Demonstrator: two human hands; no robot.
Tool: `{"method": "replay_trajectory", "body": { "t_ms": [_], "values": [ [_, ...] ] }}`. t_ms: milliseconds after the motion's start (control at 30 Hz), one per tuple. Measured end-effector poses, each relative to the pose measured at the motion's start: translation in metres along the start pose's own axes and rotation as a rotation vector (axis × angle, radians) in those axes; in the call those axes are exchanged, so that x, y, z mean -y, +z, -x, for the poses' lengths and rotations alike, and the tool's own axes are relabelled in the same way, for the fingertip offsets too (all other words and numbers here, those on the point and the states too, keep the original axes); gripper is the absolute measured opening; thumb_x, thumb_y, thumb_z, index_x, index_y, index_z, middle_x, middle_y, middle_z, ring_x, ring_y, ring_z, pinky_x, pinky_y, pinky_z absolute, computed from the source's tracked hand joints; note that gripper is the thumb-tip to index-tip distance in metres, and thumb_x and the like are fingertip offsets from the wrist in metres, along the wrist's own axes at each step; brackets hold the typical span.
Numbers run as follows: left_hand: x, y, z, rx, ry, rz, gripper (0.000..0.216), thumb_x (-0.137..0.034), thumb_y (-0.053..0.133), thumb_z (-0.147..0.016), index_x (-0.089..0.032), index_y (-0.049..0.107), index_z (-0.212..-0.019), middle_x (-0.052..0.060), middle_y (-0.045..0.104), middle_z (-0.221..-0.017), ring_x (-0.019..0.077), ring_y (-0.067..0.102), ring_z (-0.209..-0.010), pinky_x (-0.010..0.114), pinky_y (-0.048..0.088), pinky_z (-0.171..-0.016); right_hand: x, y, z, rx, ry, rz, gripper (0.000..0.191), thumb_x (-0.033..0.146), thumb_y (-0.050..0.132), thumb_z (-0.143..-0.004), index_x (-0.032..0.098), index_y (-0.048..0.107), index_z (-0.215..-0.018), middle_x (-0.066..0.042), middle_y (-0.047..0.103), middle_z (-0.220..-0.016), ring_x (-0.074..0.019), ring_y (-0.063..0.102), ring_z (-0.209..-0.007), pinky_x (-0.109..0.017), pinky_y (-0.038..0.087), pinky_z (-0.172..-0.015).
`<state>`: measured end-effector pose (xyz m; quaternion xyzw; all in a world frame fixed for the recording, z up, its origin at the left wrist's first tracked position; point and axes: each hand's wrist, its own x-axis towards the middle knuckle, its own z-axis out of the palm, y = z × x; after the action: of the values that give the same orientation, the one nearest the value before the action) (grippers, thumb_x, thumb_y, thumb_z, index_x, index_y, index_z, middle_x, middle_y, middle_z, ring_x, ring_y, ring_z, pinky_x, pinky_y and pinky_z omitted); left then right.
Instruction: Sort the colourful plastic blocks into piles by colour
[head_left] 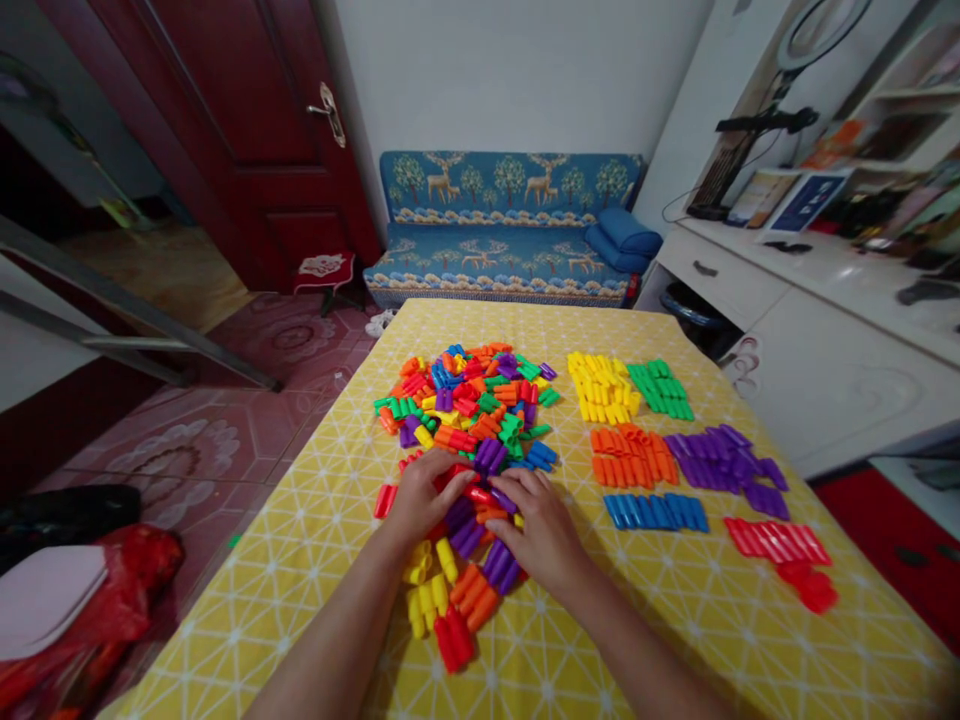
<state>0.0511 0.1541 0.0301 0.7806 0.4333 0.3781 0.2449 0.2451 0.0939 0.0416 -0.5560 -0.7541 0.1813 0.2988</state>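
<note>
A mixed pile of tube-shaped plastic building blocks in several colours spreads over the middle of the table. At its near side, my left hand curls its fingers and thumb around a red block. Across from it, my right hand has its fingers bent around a purple block; its thumb lies by an orange one. Purple blocks lie beneath and between the hands. Closer to me are yellow blocks, orange blocks and a red block pair.
Sorted on the right of the yellow tablecloth are yellow, green, orange, purple, blue and red groups. Beyond stands a blue sofa; a white cabinet borders the right.
</note>
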Motion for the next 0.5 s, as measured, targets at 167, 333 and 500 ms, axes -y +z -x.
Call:
{"method": "replay_trajectory", "body": {
  "t_ms": [167,333,500],
  "values": [
    [0.003,-0.001,0.004,-0.022,0.057,0.045,0.031,-0.039,0.053,-0.093,-0.020,0.070,-0.111,0.007,0.070,-0.088,0.0182,0.064,-0.080,0.029,0.049,-0.073,0.012,0.008,-0.003,-0.118,-0.058,-0.041,0.047,0.025,0.070,-0.079,0.023,0.058,-0.124,-0.008,0.063,-0.119,-0.0260,0.054,-0.110,-0.045,0.045,-0.097],
    [0.000,-0.003,0.006,0.048,0.164,0.050,0.045,-0.041,0.045,-0.097,-0.020,0.056,-0.135,0.006,0.068,-0.082,0.0186,0.061,-0.079,0.031,0.046,-0.075,0.020,0.019,-0.010,-0.122,-0.037,-0.105,0.022,0.020,0.061,-0.086,0.024,0.065,-0.107,-0.005,0.069,-0.100,-0.0214,0.062,-0.094,-0.038,0.049,-0.084],
    [0.001,-0.004,0.005,0.095,0.139,0.071,0.046,-0.041,0.038,-0.099,-0.019,0.053,-0.136,0.004,0.068,-0.077,0.0184,0.061,-0.077,0.032,0.046,-0.077,0.009,-0.001,-0.004,-0.228,-0.022,-0.181,0.011,0.022,0.058,-0.088,0.023,0.065,-0.096,-0.003,0.069,-0.091,-0.0179,0.063,-0.086,-0.031,0.051,-0.077]
  ]
}}
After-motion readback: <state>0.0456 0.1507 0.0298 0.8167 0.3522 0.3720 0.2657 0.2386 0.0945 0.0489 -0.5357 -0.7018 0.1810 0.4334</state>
